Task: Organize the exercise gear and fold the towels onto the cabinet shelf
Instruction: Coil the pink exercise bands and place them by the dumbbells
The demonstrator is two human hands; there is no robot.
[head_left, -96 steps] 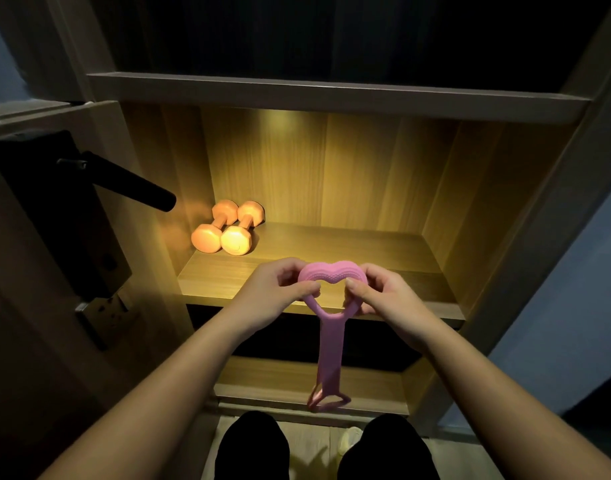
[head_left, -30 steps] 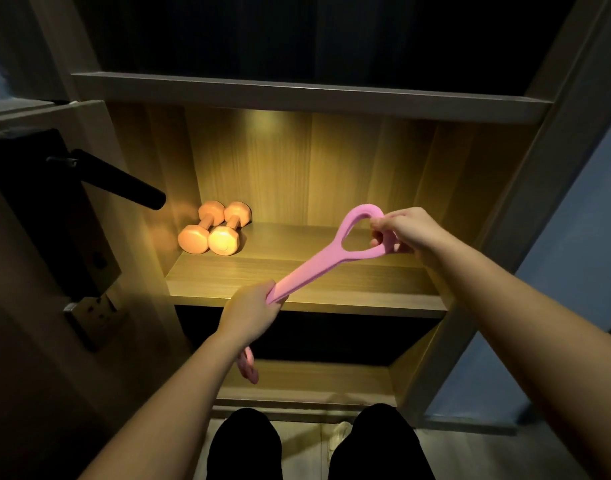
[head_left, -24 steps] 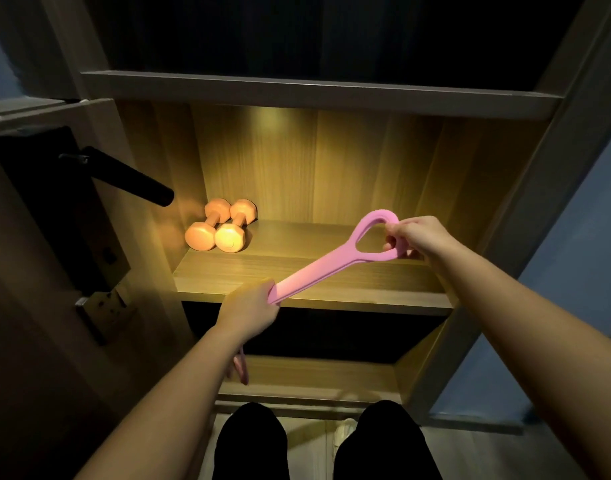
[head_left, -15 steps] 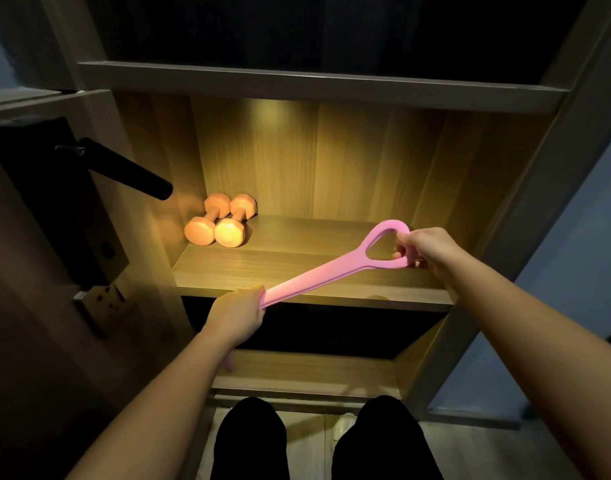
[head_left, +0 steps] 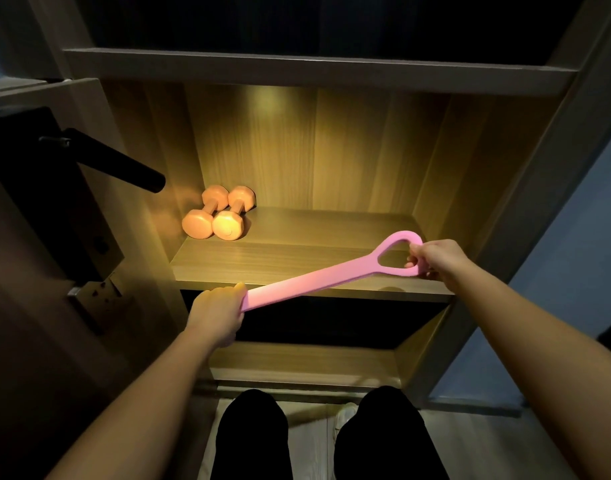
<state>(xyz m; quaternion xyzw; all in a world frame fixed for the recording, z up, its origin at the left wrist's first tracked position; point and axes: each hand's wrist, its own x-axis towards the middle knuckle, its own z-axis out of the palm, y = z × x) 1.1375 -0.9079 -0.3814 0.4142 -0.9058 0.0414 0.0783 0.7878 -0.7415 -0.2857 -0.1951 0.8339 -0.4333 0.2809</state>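
Item: long pink rubber resistance band with a heart-shaped loop handle (head_left: 317, 280), held stretched on a slant above the front edge of the lit wooden cabinet shelf (head_left: 297, 261), apparently not resting on it. Left hand (head_left: 215, 311): closed in a fist round the band's lower stretch, just before the shelf's front left. Right hand (head_left: 432, 259): fingers curled shut through the loop handle, over the shelf's right end. Also on the shelf: two orange dumbbells (head_left: 219, 213), laid side by side, touching, in the back left corner, well apart from the band. A black door handle (head_left: 113, 164) is noted at left. No towels are seen. Step judged in hand: placing of the band. Next move judged to call for the band to be lowered flat onto the bare boards beside the dumbbells and both grips released.
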